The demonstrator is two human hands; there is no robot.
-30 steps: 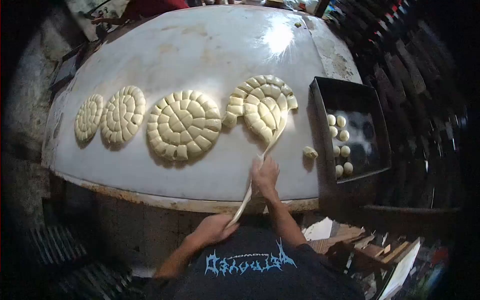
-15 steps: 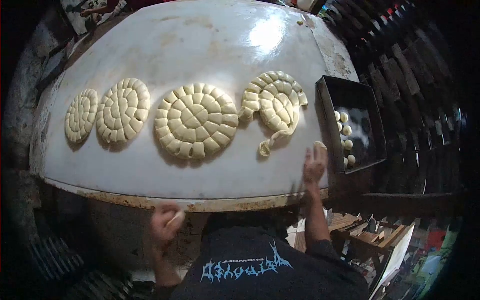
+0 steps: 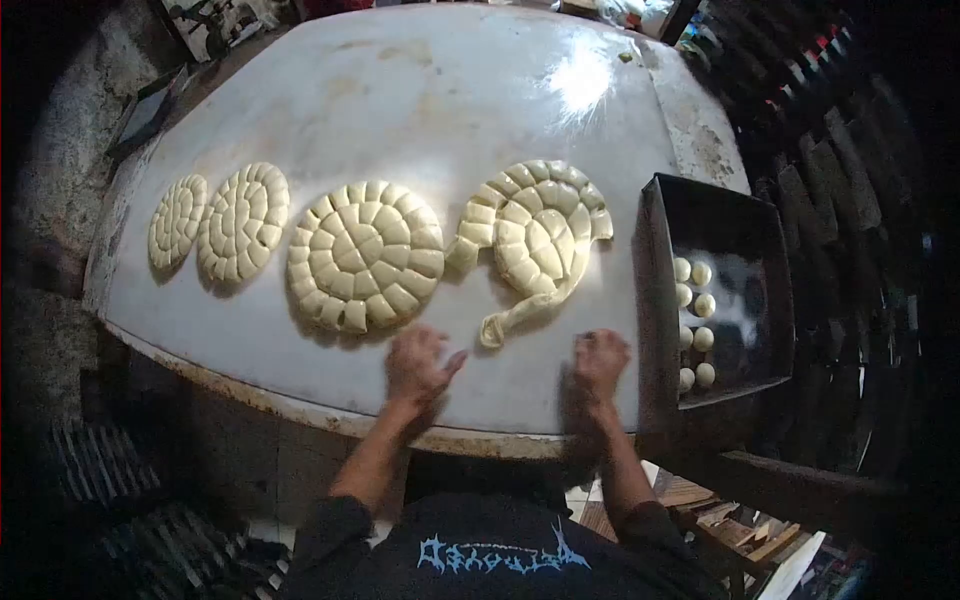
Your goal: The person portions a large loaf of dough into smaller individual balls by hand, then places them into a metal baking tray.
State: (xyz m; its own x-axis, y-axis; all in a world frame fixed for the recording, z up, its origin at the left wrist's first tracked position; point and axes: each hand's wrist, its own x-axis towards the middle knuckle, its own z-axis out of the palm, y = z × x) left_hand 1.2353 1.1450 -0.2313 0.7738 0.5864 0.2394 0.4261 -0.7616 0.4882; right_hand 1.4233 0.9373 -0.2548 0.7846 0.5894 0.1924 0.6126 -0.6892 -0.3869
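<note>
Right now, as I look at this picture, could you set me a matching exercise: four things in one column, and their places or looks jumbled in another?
Column one
1. Dark rectangular tray
2. Small round pale dough balls
3. Loose end of the pale dough strip
4. Dark cloth shirt

Column two
A. Lies on the tabletop, a little beyond the gap between the left hand and the right hand
B. Bears light blue lettering
C. Sit in two rows inside a walled container
D. Has raised sides and an open top

Right pairs: 1-D, 2-C, 3-A, 4-B
</note>
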